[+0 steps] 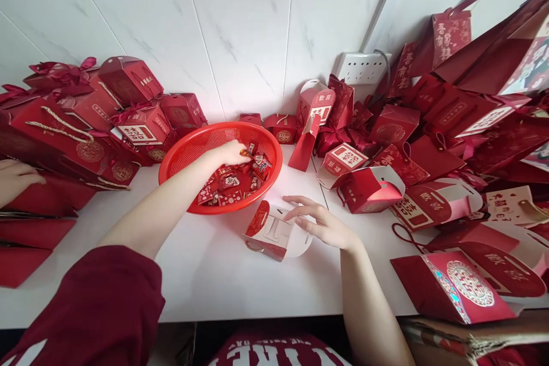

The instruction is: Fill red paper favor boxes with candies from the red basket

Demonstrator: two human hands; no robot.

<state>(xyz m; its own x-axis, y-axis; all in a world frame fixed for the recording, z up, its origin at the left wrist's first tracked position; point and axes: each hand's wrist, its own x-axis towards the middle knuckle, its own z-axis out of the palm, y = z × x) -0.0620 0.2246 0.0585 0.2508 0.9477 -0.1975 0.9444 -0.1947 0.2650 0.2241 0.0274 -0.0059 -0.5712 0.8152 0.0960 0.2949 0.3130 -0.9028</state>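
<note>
My left hand (234,153) reaches into a red plastic basket (169,174), its fingers closed at the far right of the heap, apparently on a small wrapped candy (246,152). Several more red-wrapped candies (231,182) lie in the basket under and around the hand. In front of the basket stands a small red and white gift box (274,231) with its top flaps open. My right hand (321,224) is at the box's right flap, fingers stretched and apart, touching the flap edge without gripping it.
Red gift boxes and bags (137,126) are piled on the left, and many more boxes (394,126) crowd the right. Another person's hand (17,180) rests on red bags at the left edge. A power strip (362,67) is on the tiled wall.
</note>
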